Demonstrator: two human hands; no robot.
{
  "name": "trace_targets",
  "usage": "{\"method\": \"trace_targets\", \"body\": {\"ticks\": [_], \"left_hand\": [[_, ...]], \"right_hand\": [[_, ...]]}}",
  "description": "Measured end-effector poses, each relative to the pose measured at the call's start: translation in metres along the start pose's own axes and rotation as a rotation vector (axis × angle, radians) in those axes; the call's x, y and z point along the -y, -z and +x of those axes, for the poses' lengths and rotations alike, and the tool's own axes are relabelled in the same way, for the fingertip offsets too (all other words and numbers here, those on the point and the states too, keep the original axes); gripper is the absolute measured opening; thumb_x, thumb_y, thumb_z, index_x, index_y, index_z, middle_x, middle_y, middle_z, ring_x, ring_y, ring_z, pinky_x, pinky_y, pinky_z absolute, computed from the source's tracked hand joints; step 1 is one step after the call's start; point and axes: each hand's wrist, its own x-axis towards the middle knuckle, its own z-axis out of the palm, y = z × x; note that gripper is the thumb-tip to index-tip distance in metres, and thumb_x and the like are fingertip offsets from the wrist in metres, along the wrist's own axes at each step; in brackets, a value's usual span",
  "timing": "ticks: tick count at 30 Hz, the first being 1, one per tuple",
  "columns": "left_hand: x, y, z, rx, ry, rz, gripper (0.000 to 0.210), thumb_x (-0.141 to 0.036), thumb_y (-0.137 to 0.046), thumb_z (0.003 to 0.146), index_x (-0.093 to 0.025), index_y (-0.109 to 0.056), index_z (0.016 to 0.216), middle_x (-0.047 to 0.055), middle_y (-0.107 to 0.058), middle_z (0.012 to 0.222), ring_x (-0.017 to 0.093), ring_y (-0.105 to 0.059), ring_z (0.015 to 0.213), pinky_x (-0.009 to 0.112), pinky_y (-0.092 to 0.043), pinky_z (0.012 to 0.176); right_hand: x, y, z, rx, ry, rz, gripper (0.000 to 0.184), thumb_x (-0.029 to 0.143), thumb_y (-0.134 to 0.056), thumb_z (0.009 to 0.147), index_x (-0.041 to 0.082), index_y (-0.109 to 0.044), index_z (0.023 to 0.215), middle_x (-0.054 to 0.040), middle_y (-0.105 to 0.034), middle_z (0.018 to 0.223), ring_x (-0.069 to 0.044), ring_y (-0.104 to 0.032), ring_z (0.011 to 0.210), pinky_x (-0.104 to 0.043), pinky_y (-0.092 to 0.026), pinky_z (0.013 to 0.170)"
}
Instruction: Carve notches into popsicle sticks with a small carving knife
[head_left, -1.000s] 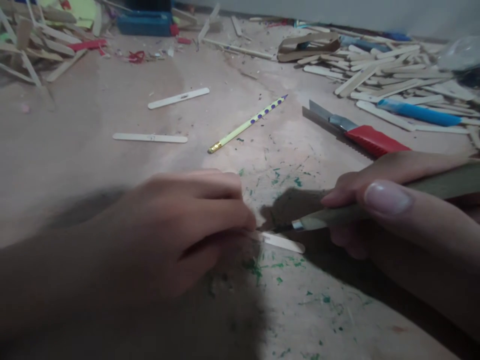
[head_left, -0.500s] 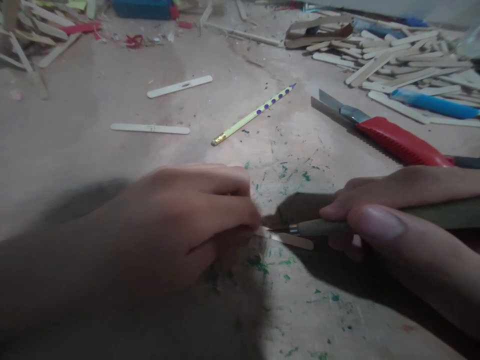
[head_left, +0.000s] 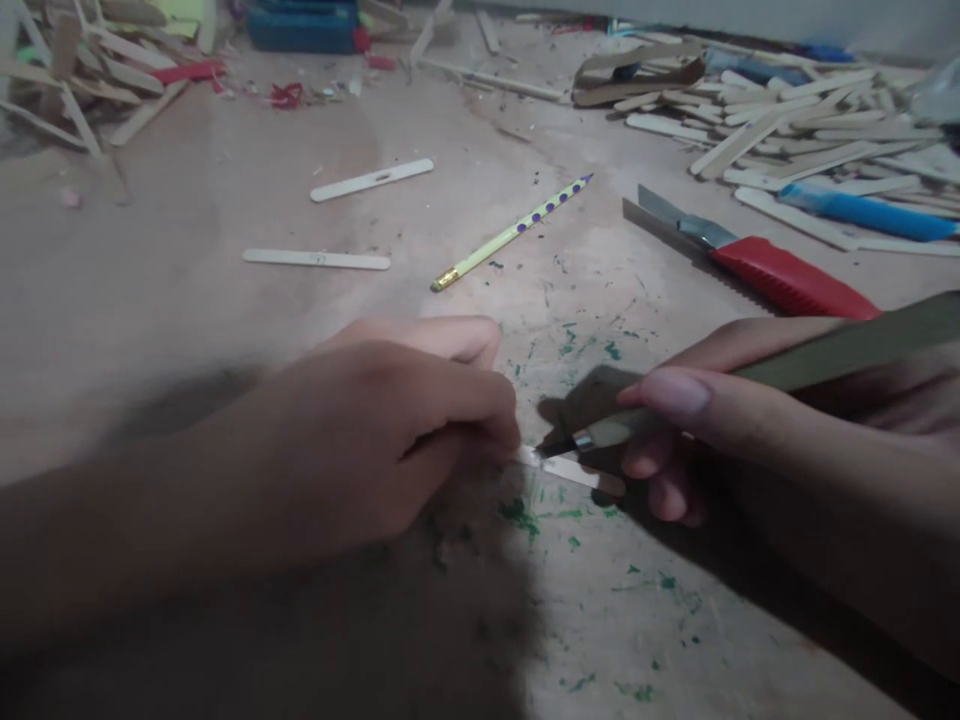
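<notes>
Clearly, left fingers hold one craft stick, right fingers grip a wooden-handled tool, marks on another stick illegible

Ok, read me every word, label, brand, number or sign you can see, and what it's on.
No readable text anywhere.
Lower loose craft stick: small dark marks near its middle, too small to read.
Pencil: purple dots, no legible lettering.
Carving tool: no legible lettering.
</notes>
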Motion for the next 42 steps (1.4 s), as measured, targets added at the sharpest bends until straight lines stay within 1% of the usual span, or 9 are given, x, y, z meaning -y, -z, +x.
{"method": "trace_targets", "body": {"ticks": [7,14,19,26,31,33,36,38,42], "left_hand": [[0.009,-0.005,-0.001,0.016,0.054,-0.16,0.032,-0.014,-0.068,0.114,-0.031,-0.093,0.104,-0.006,-0.059,0.074,0.015,-0.073,0.086,0.024,-0.053,0.089],[0.007,-0.002,0.001,0.017,0.035,-0.129,0.035,-0.011,-0.067,0.116,-0.03,-0.094,0.104,-0.008,-0.064,0.079,0.012,-0.061,0.07,0.026,-0.054,0.09],[0.001,0.003,-0.002,0.032,0.048,-0.076,0.036,-0.008,-0.068,0.117,-0.029,-0.094,0.104,-0.007,-0.065,0.08,0.013,-0.064,0.071,0.026,-0.054,0.087],[0.0,0.005,-0.002,0.03,0.004,-0.017,0.041,-0.004,-0.064,0.117,-0.029,-0.094,0.107,-0.007,-0.076,0.091,0.01,-0.068,0.073,0.024,-0.052,0.082],[0.0,0.005,-0.002,0.052,-0.041,0.006,0.037,-0.009,-0.064,0.125,-0.028,-0.094,0.115,-0.007,-0.085,0.107,0.009,-0.078,0.09,0.022,-0.051,0.079],[0.0,0.005,-0.003,0.064,-0.049,0.013,0.035,-0.016,-0.063,0.131,-0.028,-0.093,0.117,-0.006,-0.088,0.114,0.01,-0.082,0.099,0.021,-0.053,0.084],[0.0,0.005,-0.003,0.064,-0.064,0.039,0.041,-0.019,-0.056,0.136,-0.027,-0.092,0.118,-0.005,-0.09,0.116,0.012,-0.084,0.103,0.023,-0.055,0.087],[0.0,0.004,-0.001,0.059,-0.066,0.058,0.047,-0.019,-0.051,0.136,-0.025,-0.092,0.115,-0.003,-0.091,0.114,0.013,-0.084,0.1,0.025,-0.055,0.085],[-0.001,0.002,0.001,0.042,-0.049,0.086,0.048,-0.02,-0.05,0.135,-0.024,-0.091,0.112,-0.002,-0.09,0.111,0.015,-0.083,0.095,0.029,-0.054,0.081]], "right_hand": [[0.012,0.002,0.009,0.048,-0.129,-0.062,0.055,0.078,-0.122,0.075,0.029,-0.097,0.075,-0.0082,-0.081,0.066,-0.02,-0.071,0.049,-0.03,-0.057,0.046],[0.011,0.008,0.011,0.071,-0.154,-0.149,0.067,0.088,-0.113,0.082,0.026,-0.091,0.068,-0.0095,-0.076,0.061,-0.019,-0.068,0.048,-0.031,-0.052,0.045],[0.009,0.001,0.014,0.042,-0.086,-0.001,0.058,0.078,-0.121,0.079,0.027,-0.092,0.074,-0.0032,-0.075,0.064,-0.015,-0.065,0.049,-0.027,-0.053,0.047],[0.008,-0.002,0.004,-0.049,0.151,-0.242,0.062,0.086,-0.111,0.089,0.032,-0.09,0.066,-0.002,-0.071,0.055,-0.017,-0.066,0.046,-0.026,-0.058,0.045],[-0.003,0.002,-0.004,-0.052,0.226,-0.22,0.037,0.058,-0.102,0.111,0.038,-0.096,0.081,-0.0007,-0.078,0.064,-0.018,-0.071,0.049,-0.023,-0.051,0.039],[-0.007,0.004,-0.005,-0.046,0.258,-0.213,0.036,0.052,-0.098,0.115,0.039,-0.096,0.081,-0.0001,-0.077,0.065,-0.017,-0.069,0.049,-0.024,-0.051,0.04],[-0.009,0.011,-0.007,-0.073,0.287,-0.266,0.033,0.06,-0.101,0.111,0.039,-0.097,0.085,-0.0025,-0.076,0.065,-0.022,-0.07,0.054,-0.03,-0.056,0.044],[-0.009,0.018,-0.007,-0.089,0.252,-0.261,0.032,0.068,-0.109,0.1,0.039,-0.098,0.092,-0.0051,-0.077,0.068,-0.029,-0.075,0.06,-0.037,-0.059,0.044],[-0.007,0.034,-0.009,-0.078,0.164,-0.229,0.047,0.074,-0.119,0.079,0.039,-0.097,0.099,-0.0083,-0.078,0.074,-0.04,-0.084,0.074,-0.046,-0.064,0.048]]}}
